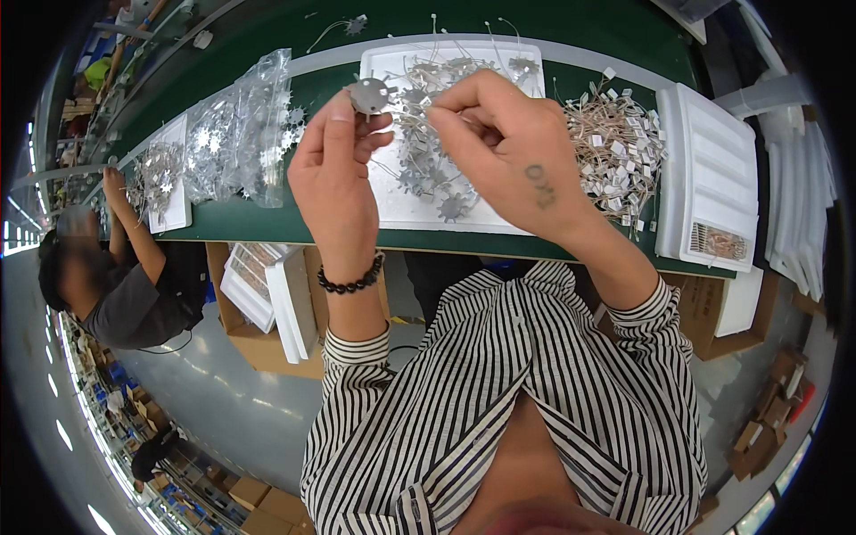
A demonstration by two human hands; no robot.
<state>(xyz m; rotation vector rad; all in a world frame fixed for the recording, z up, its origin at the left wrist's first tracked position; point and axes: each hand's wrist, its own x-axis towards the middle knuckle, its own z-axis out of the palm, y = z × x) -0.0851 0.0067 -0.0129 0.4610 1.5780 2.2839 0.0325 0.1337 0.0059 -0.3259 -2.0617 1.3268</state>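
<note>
My left hand (343,143) is closed on a round silver metal disc with small tabs round its edge (370,94), thumb and fingers pinching its rim. To the right, my right hand (508,134) is pinched; what sits between its fingertips is too small to make out. Both hands are over a white foam tray (499,214) strewn with similar toothed metal pieces (428,174) with thin wires. Right of the tray lies a heap of thin wires with white connectors (611,147).
Clear plastic bags of metal pieces (236,134) lie left of the tray on the green table (410,239). A white foam box (713,169) stands at the right end. Further left, a co-worker (125,276) reaches to another tray (178,209). Cardboard boxes (276,357) sit below.
</note>
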